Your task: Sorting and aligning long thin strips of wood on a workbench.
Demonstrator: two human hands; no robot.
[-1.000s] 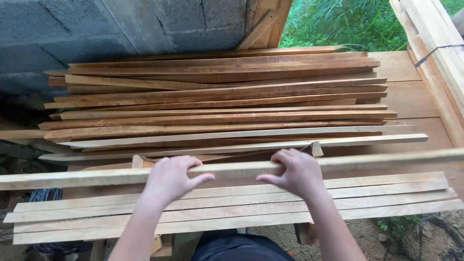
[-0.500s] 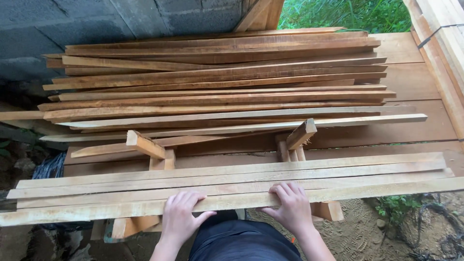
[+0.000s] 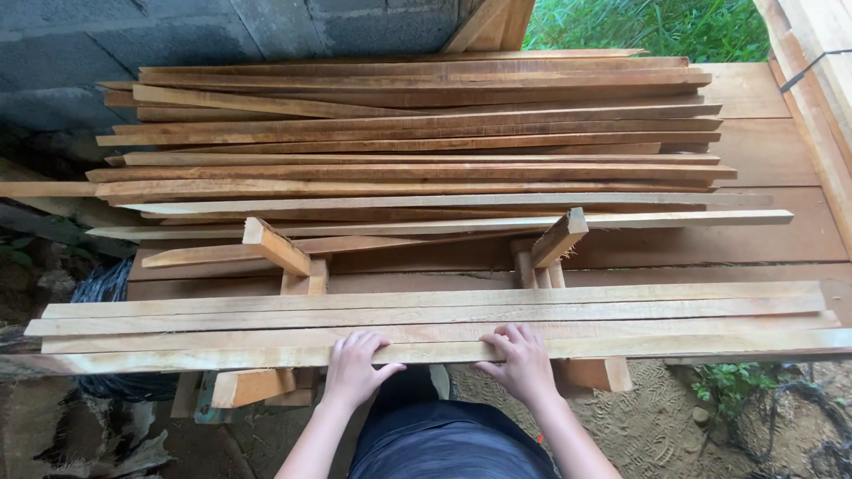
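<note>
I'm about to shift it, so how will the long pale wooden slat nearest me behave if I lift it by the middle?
The long pale wooden slat is thin and far outreaches both hands, so its ends will probably droop slightly. It looks light for its length. With the left hand and right hand close together at mid-length, it may seesaw. Its flat faces make rolling unlikely.

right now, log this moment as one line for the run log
left hand: on nearest pale wood slat | right hand: on same slat | slat: flat on wooden supports | behind: stacked brown slats

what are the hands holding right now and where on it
Both the left hand and right hand grip the nearest pale wooden slat near its middle.
</note>
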